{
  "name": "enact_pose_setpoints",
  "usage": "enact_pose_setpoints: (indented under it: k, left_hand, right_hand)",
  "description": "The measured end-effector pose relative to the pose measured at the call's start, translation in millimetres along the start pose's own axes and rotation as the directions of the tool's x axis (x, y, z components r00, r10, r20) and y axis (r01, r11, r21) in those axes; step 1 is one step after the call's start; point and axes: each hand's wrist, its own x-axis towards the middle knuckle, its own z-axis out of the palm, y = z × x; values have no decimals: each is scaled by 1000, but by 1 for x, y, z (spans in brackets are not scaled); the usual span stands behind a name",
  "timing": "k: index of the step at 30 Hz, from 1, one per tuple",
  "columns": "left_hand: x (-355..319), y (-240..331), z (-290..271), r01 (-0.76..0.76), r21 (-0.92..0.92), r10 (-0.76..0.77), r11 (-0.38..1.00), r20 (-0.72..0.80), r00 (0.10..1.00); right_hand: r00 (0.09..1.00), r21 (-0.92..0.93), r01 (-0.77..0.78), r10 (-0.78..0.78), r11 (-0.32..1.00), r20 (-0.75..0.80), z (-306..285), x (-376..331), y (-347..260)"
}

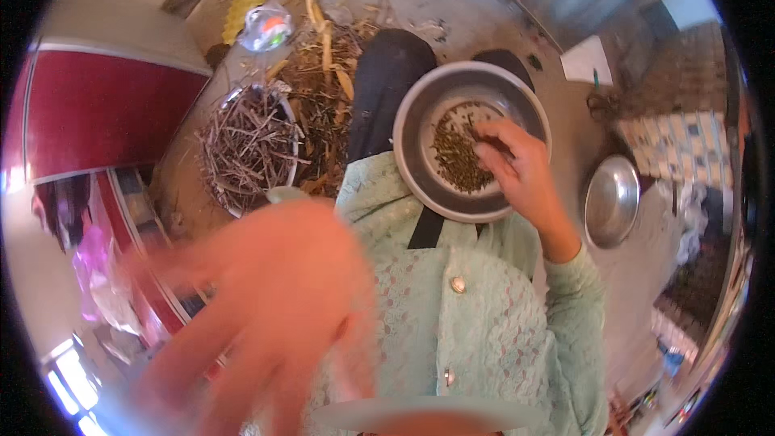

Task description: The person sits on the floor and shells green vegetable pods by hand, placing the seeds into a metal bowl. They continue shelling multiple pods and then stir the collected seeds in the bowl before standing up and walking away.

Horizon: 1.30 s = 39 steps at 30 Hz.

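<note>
On my lap rests a wide grey metal bowl (416, 165) with a pale bottom. Small green-brown grains (462, 163) lie spread in its middle; their exact kind is too small to tell. My right hand (517, 165) reaches over the bowl's right side, its fingers curled together in a pinch at the grains. Whatever sits between those fingertips is hidden. Close in front of the view, at lower left, my left hand (282, 299) is raised and smeared by motion. Its fingers are spread, with nothing seen in them.
Left of my legs stands a basin heaped with dry broken stalks (252, 144). Dry husks (327, 97) litter the floor beside it, near a clear plastic bag (266, 26). An oval metal basin (612, 202) is at right, below a white paper (587, 60). A red cabinet (113, 113) stands left.
</note>
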Motion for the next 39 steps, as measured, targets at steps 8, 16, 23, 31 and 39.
enact_pose_setpoints:
  k: [8,16,23,31,39]
  left_hand:
    - [-44,-31,108,371,137,-385,919,100,917]
    - [-48,-29,113,423,-74,-416,903,94,905]
    - [-46,-16,110,635,-511,-615,579,237,752]
    - [-42,-17,111,478,-395,-532,785,-33,846]
    - [-46,-16,107,564,-413,-608,715,32,794]
  right_hand:
    - [973,-143,214,-224,966,-59,-3,1,-3]
    - [987,398,98,-39,912,-155,-4,-5,8]
    - [991,633,110,-40,766,-124,3,-7,0]
    - [970,459,207,-120,864,-212,5,-6,2]
    - [979,581,160,-53,798,-197,12,-8,4]
